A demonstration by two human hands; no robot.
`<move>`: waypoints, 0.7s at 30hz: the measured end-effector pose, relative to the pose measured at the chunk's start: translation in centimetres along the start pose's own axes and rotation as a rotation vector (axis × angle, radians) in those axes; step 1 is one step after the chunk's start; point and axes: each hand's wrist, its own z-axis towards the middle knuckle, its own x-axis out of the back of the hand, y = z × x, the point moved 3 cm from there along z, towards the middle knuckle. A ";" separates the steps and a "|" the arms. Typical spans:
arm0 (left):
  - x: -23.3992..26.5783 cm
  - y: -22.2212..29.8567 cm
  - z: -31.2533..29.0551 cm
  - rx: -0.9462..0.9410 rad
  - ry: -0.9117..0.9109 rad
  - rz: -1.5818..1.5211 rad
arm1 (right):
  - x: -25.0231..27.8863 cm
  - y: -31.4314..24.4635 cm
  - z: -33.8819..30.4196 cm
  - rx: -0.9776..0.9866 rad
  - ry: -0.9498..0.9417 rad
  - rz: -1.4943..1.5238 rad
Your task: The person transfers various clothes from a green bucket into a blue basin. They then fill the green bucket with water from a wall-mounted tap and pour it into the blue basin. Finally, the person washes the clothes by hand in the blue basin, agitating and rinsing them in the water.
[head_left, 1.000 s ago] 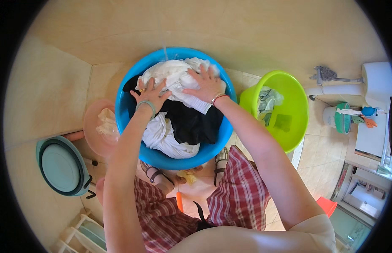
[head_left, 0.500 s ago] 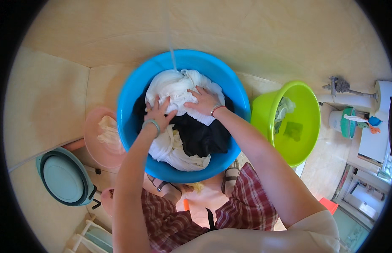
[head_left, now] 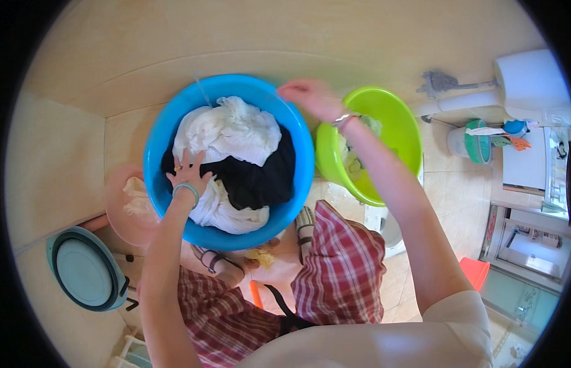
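A big blue tub (head_left: 151, 175) holds wet-looking laundry: a white garment (head_left: 227, 132) toward the back, a black garment (head_left: 248, 175) in the middle and a smaller white garment (head_left: 227, 211) in front. My left hand (head_left: 190, 173) rests on the laundry at the left side, fingers spread, wearing a ring and a pale bangle. Up above the gap between the tub and a lime-green bucket (head_left: 408, 138) is my right hand (head_left: 316, 101). Motion blurs its fingers, so what they hold, if anything, is unclear. A thin stream of water (head_left: 203, 92) falls at the tub's back edge.
Pale cloth (head_left: 371, 126) lies inside the green bucket. At left stand a pink basin (head_left: 116, 199) with cloth and a grey-green collapsible basin (head_left: 83, 270). A tiled wall (head_left: 236, 37) rises behind. Farther right are a white pipe (head_left: 463, 103) and a small bin (head_left: 478, 141).
My right hand has lifted off the white garment and moved right, past the tub's rim. My left hand stays on the laundry. The whole view has shifted rightward.
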 end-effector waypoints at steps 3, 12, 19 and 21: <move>1.0 3.8 -1.0 -0.131 0.278 -0.188 | 7.8 4.1 -4.3 -0.245 0.141 0.104; 3.2 20.7 -5.5 -0.636 0.287 -0.674 | 1.8 17.2 -15.0 -0.577 0.305 -0.589; 0.6 20.3 -7.2 -0.548 0.156 -0.644 | 1.9 21.5 -16.1 -0.307 0.323 -0.771; -0.8 18.9 -6.5 -0.532 0.114 -0.714 | 1.9 21.0 -16.2 -0.334 0.403 -0.534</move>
